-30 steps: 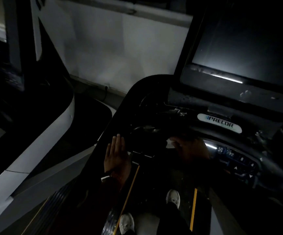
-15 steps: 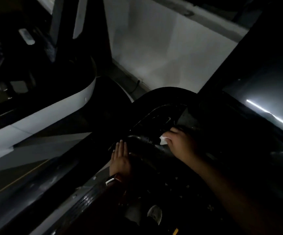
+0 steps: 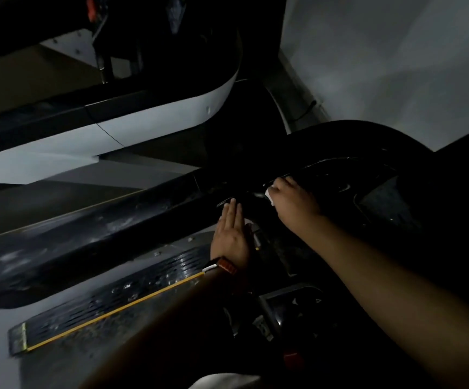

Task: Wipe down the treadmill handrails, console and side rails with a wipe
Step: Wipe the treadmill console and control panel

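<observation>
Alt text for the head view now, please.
In dim light, the right hand holds a white wipe against the dark treadmill console, while the left hand lies flat beside it. A white-sided machine stands to the left.

Left hand (image 3: 229, 234) flat, fingers straight, together; right hand (image 3: 293, 200) curled, gripping wipe (image 3: 269, 196), arm outstretched.

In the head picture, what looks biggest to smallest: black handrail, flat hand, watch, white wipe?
1. black handrail
2. left hand
3. watch
4. wipe
The wipe is mostly hidden under the right hand, so its place is unsure.
</observation>
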The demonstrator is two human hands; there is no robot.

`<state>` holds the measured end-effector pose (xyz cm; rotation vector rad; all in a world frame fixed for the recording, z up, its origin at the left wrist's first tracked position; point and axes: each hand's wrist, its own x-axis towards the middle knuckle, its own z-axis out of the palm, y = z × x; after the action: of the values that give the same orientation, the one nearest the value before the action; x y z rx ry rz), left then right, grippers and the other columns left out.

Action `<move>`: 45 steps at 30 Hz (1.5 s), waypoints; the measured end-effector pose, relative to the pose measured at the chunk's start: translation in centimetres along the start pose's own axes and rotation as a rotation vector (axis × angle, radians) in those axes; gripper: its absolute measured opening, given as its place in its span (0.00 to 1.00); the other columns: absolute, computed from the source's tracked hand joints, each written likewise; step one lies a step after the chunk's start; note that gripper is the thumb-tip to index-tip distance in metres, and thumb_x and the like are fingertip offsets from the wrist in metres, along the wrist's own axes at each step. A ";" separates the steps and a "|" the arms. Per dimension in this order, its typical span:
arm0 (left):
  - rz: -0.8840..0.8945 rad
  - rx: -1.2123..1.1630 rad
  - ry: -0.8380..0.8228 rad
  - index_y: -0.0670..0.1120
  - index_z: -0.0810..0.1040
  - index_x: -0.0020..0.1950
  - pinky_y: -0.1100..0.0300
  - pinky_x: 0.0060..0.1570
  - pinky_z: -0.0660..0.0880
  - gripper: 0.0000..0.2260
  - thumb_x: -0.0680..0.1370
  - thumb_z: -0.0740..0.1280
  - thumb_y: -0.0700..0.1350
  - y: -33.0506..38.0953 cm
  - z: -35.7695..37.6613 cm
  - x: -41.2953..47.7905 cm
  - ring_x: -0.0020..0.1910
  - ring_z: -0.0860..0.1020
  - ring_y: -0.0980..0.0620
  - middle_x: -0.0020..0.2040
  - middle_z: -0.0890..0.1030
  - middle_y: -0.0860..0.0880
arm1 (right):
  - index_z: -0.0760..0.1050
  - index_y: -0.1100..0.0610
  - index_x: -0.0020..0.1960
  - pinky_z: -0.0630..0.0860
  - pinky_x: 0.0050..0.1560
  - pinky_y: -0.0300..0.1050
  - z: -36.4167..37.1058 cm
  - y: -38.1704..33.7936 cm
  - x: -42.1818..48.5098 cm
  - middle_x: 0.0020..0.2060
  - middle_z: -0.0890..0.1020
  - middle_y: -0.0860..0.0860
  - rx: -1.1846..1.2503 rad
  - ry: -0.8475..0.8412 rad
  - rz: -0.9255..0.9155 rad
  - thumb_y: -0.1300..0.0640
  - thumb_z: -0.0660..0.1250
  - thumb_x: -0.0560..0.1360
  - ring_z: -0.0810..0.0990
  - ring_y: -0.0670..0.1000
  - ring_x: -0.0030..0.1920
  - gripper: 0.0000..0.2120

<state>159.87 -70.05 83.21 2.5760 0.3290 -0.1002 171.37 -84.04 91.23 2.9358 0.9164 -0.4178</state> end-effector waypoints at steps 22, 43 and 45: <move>0.055 -0.011 0.039 0.41 0.60 0.82 0.51 0.81 0.47 0.34 0.78 0.46 0.55 0.9 -0.4 -0.6 0.83 0.49 0.49 0.83 0.57 0.44 | 0.52 0.57 0.85 0.57 0.81 0.60 3.1 3.0 -6.8 0.83 0.59 0.57 -0.167 -0.003 -0.170 0.35 0.46 0.82 0.55 0.58 0.83 0.39; 0.093 0.018 0.031 0.40 0.59 0.82 0.50 0.81 0.47 0.35 0.77 0.47 0.55 0.6 -0.4 -0.3 0.83 0.50 0.47 0.83 0.55 0.43 | 0.44 0.62 0.84 0.47 0.83 0.56 2.0 0.4 -1.1 0.84 0.50 0.60 -0.086 -0.070 0.035 0.31 0.50 0.83 0.47 0.60 0.84 0.45; 0.064 -0.004 0.042 0.40 0.60 0.82 0.51 0.81 0.47 0.35 0.78 0.47 0.55 0.8 -0.4 -0.5 0.83 0.50 0.47 0.83 0.55 0.43 | 0.43 0.62 0.85 0.46 0.83 0.55 1.9 1.1 -3.1 0.84 0.48 0.59 -0.140 -0.087 -0.025 0.32 0.49 0.83 0.45 0.59 0.84 0.44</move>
<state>159.54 -70.60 83.96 2.5848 0.2613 -0.0224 169.10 -86.81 90.21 2.7604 0.9322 -0.4584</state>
